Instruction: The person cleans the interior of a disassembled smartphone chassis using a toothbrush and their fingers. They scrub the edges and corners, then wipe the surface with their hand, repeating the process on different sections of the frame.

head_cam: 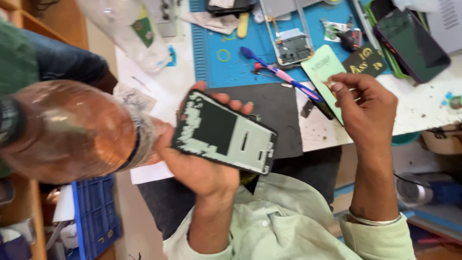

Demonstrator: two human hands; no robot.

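Observation:
My left hand [202, 166] grips an opened phone frame [224, 133], its bare inner back facing up with flaky white residue on a dark panel. My right hand [365, 110] is at the edge of the white table [423, 108], fingers pinched on a thin small object beside a pale green card [323, 67]. Whether those fingers hold it I cannot make out. A blue and pink tool [281, 74] lies on the table just left of that hand.
A blue work mat [250, 53] carries an opened phone body [291, 44], small parts and a yellow ring. A dark phone [411, 44] lies at the right. A large clear plastic bottle [72, 130] fills the left foreground. A blue crate [96, 214] stands below it.

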